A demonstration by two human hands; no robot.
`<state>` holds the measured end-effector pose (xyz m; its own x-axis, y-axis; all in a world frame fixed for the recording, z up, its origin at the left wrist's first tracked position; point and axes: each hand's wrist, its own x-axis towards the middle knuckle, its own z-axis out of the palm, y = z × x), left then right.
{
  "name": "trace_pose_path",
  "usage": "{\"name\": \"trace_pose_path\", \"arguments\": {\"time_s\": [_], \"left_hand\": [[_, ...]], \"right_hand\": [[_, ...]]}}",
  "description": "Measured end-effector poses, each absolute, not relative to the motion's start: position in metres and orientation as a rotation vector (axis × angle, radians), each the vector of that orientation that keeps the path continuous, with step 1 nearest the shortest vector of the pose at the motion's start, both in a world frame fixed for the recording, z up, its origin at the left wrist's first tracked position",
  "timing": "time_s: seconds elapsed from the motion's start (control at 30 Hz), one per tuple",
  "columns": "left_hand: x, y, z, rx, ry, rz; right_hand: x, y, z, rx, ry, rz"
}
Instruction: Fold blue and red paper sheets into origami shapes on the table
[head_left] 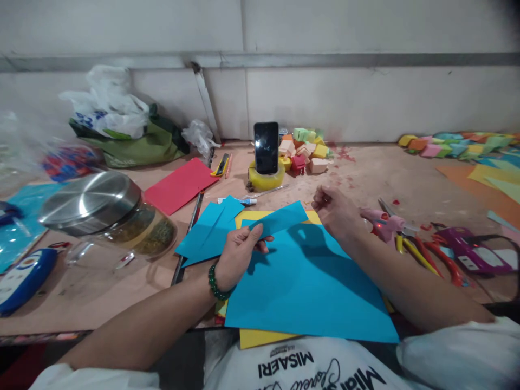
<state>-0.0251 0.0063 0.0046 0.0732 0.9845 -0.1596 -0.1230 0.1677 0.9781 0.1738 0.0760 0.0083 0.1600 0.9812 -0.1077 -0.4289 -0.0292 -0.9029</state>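
L hand (pixel 238 254), green bead bracelet (pixel 217 284) on wrist, pinches a blue paper strip (pixel 280 219) between thumb & fingers, strip pointing to 2 o'clock from the hand. R hand (pixel 335 211) curled loosely shut at 3 o'clock of the strip end, just off it; can't tell if it grips anything. Under both: 1 big blue sheet (pixel 309 287) over yellow sheets (pixel 260 337); 2 more blue pieces (pixel 207 230) at 9 o'clock of L hand. 1 red sheet (pixel 181 184) at 11. 1 phone (pixel 266 147) upright on a tape roll (pixel 266 179) at 12, small paper boxes (pixel 304 151) beside it. 1 steel-lidded jar (pixel 108 216) at 9. Scissors (pixel 430 254) & glue gun (pixel 384 225) at 3. Worn tan tabletop (pixel 385 173), grey wall (pixel 325 81) behind.
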Motion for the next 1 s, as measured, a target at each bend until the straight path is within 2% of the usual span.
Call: {"name": "trace_pose_path", "arguments": {"time_s": [0.17,0.4,0.6,0.73,1.0], "left_hand": [[-0.023,0.007,0.003,0.936,1.112,1.157],[-0.031,0.012,0.005,0.970,0.994,0.917],[-0.035,0.018,0.006,1.317,1.000,0.822],[-0.030,0.012,0.008,1.464,0.828,0.653],[-0.031,0.007,0.012,1.203,0.704,0.521]], "right_hand": [[0.164,0.054,0.011,-0.917,-1.062,1.430],[0.164,0.047,0.013,-0.973,-1.381,1.165],[0.160,0.028,0.011,-0.971,-1.804,1.009],[0.158,0.016,0.017,-0.867,-1.862,1.018],[0.166,0.013,0.030,-0.689,-1.894,1.001]]}}
